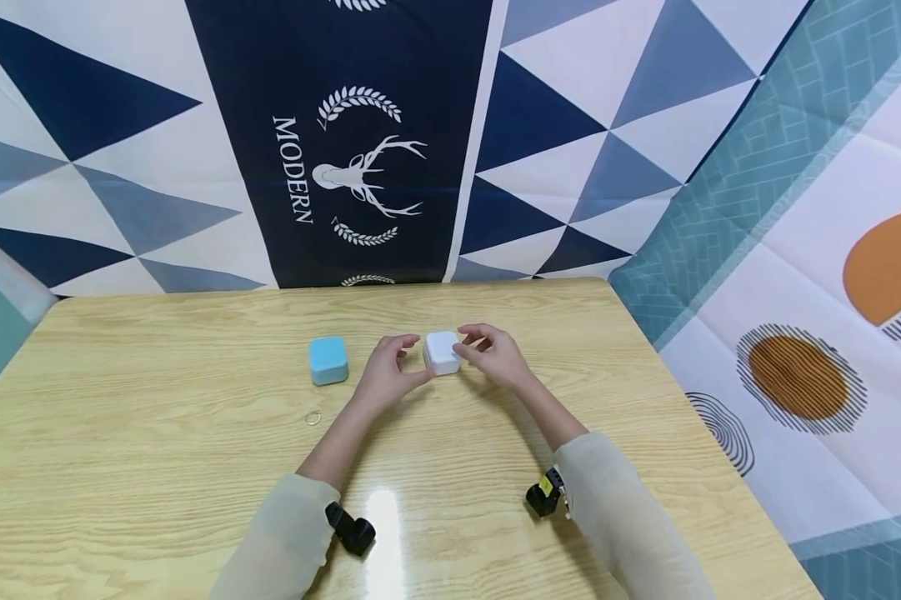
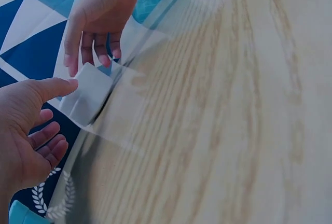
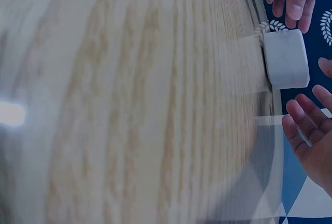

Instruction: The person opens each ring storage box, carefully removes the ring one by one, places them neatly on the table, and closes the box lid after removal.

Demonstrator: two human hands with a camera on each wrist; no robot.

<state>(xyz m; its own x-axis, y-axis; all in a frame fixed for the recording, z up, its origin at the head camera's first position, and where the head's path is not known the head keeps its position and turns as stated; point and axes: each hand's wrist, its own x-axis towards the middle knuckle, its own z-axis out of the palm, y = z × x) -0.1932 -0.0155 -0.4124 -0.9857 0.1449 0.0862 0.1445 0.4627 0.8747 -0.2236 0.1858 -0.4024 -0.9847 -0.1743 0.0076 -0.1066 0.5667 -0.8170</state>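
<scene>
A small white box with rounded corners (image 1: 442,352) sits on the wooden table between two hands. On its left is my left hand (image 1: 387,371), thumb and fingers spread apart, the thumb tip right at the box's near corner. From the other side my right hand (image 1: 493,357) reaches in, its thumb overlapping the box's edge in the head view. The right wrist view has the right fingers (image 3: 306,125) loosely bent and apart from the white box (image 3: 286,59). Neither hand is curled round it. In the left wrist view the left thumb (image 2: 57,87) overlaps the box.
A light blue rounded box (image 1: 328,361) stands left of the left hand. Nearer the front lies a small thin ring (image 1: 312,417). The wooden table (image 1: 157,467) ends at a patterned cloth backdrop (image 1: 367,167). Each sleeve carries a black wrist camera (image 1: 351,530).
</scene>
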